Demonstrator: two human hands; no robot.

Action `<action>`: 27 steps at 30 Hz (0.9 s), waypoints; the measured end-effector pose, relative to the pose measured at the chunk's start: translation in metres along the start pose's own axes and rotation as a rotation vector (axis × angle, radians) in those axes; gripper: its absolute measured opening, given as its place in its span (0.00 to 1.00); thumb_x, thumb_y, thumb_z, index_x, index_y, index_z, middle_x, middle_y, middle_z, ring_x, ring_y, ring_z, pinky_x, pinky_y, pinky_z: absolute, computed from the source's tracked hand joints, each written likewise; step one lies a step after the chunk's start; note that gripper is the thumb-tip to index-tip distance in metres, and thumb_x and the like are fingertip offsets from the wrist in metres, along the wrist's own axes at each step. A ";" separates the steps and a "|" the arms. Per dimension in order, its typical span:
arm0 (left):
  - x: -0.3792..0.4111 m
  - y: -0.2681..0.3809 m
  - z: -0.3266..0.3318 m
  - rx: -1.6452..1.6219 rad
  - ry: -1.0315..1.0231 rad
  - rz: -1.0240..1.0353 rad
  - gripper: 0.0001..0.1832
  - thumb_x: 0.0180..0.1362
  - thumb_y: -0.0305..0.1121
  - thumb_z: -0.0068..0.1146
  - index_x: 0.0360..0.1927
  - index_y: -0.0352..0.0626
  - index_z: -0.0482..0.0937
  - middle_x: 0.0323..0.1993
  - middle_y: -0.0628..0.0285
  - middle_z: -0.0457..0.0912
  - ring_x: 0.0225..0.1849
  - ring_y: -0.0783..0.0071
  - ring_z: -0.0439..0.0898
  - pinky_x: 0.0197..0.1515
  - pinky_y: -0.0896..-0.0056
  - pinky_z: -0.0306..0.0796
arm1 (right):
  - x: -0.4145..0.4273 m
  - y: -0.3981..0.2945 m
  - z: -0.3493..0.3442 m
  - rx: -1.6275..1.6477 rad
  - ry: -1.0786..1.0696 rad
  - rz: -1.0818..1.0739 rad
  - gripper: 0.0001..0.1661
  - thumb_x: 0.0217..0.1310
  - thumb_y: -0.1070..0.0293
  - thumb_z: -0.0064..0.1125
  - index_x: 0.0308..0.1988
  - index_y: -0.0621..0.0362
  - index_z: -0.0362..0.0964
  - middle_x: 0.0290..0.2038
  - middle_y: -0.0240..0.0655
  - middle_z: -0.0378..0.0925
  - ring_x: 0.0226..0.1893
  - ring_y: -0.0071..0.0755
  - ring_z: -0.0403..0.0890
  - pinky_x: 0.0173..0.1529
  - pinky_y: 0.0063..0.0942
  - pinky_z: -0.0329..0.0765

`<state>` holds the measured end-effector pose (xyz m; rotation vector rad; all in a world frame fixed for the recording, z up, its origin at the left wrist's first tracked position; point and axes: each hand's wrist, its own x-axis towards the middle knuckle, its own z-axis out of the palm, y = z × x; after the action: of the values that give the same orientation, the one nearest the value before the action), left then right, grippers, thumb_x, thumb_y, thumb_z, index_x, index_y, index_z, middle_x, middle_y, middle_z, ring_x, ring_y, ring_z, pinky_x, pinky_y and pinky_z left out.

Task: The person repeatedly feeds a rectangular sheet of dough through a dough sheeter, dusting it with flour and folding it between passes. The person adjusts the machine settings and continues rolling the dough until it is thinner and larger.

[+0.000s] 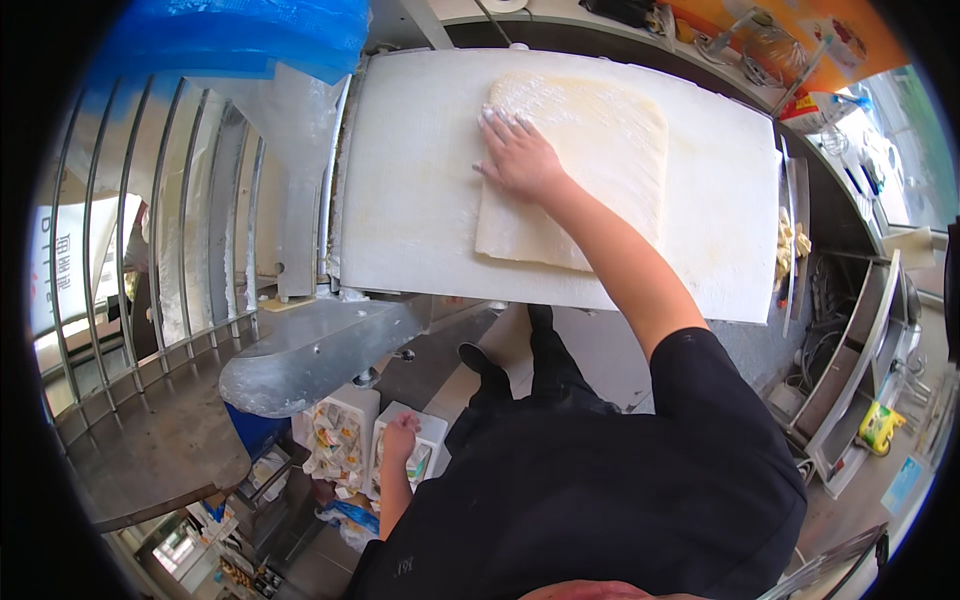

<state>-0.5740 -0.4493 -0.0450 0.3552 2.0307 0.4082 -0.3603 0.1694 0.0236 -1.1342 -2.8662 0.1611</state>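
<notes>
A thick rectangular slab of pale dough (600, 172), dusted with flour towards its far end, lies on the white conveyor belt (412, 172) of what looks like a dough sheeter. My right hand (521, 157) rests flat on the slab's left part, fingers somewhat apart and fingertips floury, with nothing held. Low at my left side hangs my left hand (401, 435), its fingers bent. It appears over a white bin (431, 427) of wrappers or packets, and whether its fingers are closed is unclear.
A barred metal guard (172, 225) and a rounded, flour-smeared metal housing (300, 367) stand at the left. Another white bin (341, 420) of wrappers sits below. Wire whisks (765, 56) lie on the back shelf, and a steel rack (855, 360) is at the right.
</notes>
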 end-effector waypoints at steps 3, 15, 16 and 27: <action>-0.015 -0.010 0.007 0.007 0.003 -0.042 0.13 0.72 0.31 0.54 0.51 0.31 0.81 0.38 0.56 0.87 0.37 0.70 0.87 0.44 0.69 0.81 | 0.037 0.009 0.007 0.015 0.054 0.005 0.46 0.78 0.38 0.37 0.79 0.59 0.47 0.81 0.44 0.50 0.81 0.46 0.49 0.83 0.41 0.46; -0.058 -0.012 0.025 0.072 -0.083 -0.147 0.14 0.71 0.28 0.53 0.49 0.25 0.82 0.36 0.49 0.87 0.37 0.64 0.88 0.40 0.63 0.85 | -0.032 0.144 -0.008 -0.007 0.084 0.565 0.49 0.77 0.37 0.37 0.79 0.63 0.45 0.81 0.46 0.46 0.82 0.46 0.47 0.83 0.42 0.44; -0.050 -0.032 0.025 0.020 -0.076 -0.175 0.14 0.71 0.28 0.52 0.50 0.25 0.81 0.37 0.49 0.87 0.37 0.64 0.88 0.40 0.63 0.85 | -0.044 0.154 -0.016 0.003 0.074 0.605 0.50 0.77 0.36 0.37 0.79 0.64 0.44 0.81 0.47 0.46 0.82 0.46 0.46 0.83 0.43 0.44; -0.016 0.003 0.024 0.017 -0.045 -0.044 0.16 0.71 0.32 0.55 0.55 0.32 0.82 0.40 0.54 0.88 0.40 0.68 0.88 0.44 0.68 0.81 | 0.038 0.071 0.002 0.152 0.167 0.385 0.46 0.76 0.40 0.43 0.75 0.67 0.54 0.77 0.51 0.57 0.79 0.52 0.55 0.80 0.47 0.51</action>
<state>-0.5455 -0.4495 -0.0420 0.3266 1.9951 0.3531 -0.3397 0.2466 0.0136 -1.5702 -2.4197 0.2790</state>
